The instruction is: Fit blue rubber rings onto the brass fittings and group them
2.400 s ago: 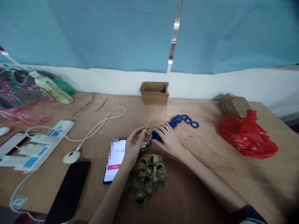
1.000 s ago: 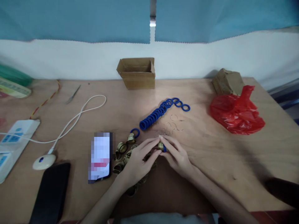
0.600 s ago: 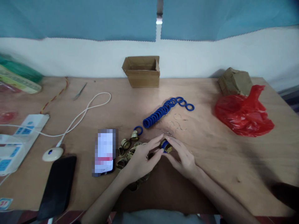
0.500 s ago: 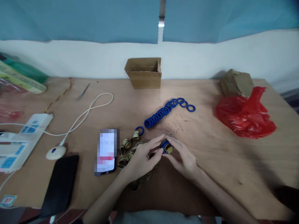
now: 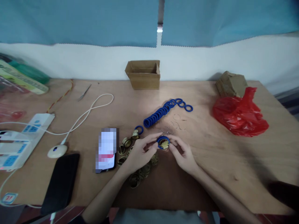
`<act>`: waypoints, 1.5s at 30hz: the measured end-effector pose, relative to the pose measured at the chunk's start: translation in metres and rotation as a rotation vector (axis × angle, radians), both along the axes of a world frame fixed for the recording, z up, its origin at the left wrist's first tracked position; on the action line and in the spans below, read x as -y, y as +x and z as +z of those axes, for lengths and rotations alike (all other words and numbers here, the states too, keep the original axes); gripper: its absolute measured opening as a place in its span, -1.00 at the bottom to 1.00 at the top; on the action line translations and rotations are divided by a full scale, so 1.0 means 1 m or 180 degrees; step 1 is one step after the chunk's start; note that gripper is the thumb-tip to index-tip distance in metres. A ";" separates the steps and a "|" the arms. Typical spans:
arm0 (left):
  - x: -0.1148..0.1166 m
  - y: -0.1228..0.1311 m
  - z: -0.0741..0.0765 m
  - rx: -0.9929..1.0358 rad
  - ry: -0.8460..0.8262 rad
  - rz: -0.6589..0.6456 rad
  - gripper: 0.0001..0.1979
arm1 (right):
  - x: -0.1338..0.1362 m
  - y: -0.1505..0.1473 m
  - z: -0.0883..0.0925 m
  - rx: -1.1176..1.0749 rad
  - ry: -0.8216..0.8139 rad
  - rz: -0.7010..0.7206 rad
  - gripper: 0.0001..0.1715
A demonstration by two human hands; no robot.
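Note:
Between my two hands is a blue ring [image 5: 159, 139] together with a brass-coloured round fitting [image 5: 164, 145]. My left hand [image 5: 141, 154] grips it from the left, thumb and fingers closed on its edge. From the right, my right hand [image 5: 183, 154] pinches the other side. Several brass-coloured fittings [image 5: 135, 179] lie under and beside my left forearm. One blue ring [image 5: 139, 129] rests against a fitting [image 5: 135, 134] at the upper left of that group. Beyond my hands a row of overlapping blue rings [image 5: 161, 112] runs diagonally, with thin wire rings [image 5: 177, 117] scattered near it.
An open cardboard box [image 5: 146, 81] stands at the back. A red plastic bag [image 5: 240, 116] and a brown paper-like package [image 5: 231, 84] sit at the right. Leftward are a lit phone [image 5: 106, 146], a black power bank-like slab [image 5: 61, 183], a white power strip [image 5: 30, 137] and a white cable [image 5: 87, 112].
My hands have turned the blue ring and fitting so that the ring's opening faces me more. The whole view has shifted slightly.

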State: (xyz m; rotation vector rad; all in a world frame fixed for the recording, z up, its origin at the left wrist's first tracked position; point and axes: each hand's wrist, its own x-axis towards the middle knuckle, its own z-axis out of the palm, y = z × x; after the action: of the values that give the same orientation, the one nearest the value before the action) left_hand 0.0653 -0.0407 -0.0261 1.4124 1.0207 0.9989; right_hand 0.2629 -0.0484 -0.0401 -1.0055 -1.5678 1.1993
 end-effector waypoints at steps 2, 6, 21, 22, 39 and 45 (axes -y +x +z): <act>-0.001 0.000 0.002 -0.0095 0.0006 -0.0008 -0.62 | 0.000 0.000 -0.001 -0.0074 -0.0099 0.0013 -0.71; -0.002 0.000 0.006 -0.0311 -0.0040 -0.0003 -0.66 | 0.001 0.000 -0.005 -0.0101 -0.0129 -0.0071 -0.75; 0.003 -0.003 0.004 -0.0042 -0.0528 -0.0231 -0.71 | 0.005 0.000 0.001 0.0341 0.0240 -0.0219 -0.78; 0.002 -0.003 0.006 -0.0047 -0.0525 -0.0239 -0.70 | 0.005 0.000 0.000 0.0335 0.0208 -0.0211 -0.77; 0.004 -0.004 0.020 -0.0415 0.0223 -0.0553 -0.49 | 0.010 -0.007 0.007 -0.0140 -0.0337 -0.0015 -0.65; 0.006 -0.006 0.019 -0.0466 0.0168 -0.0541 -0.47 | 0.013 -0.005 0.007 -0.0161 -0.0251 0.0209 -0.63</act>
State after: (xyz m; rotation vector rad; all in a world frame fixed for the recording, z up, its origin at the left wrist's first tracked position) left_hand 0.0588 -0.0465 -0.0070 1.6065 0.9674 0.8129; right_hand 0.2574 -0.0614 -0.0328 -0.9730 -1.5345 1.3309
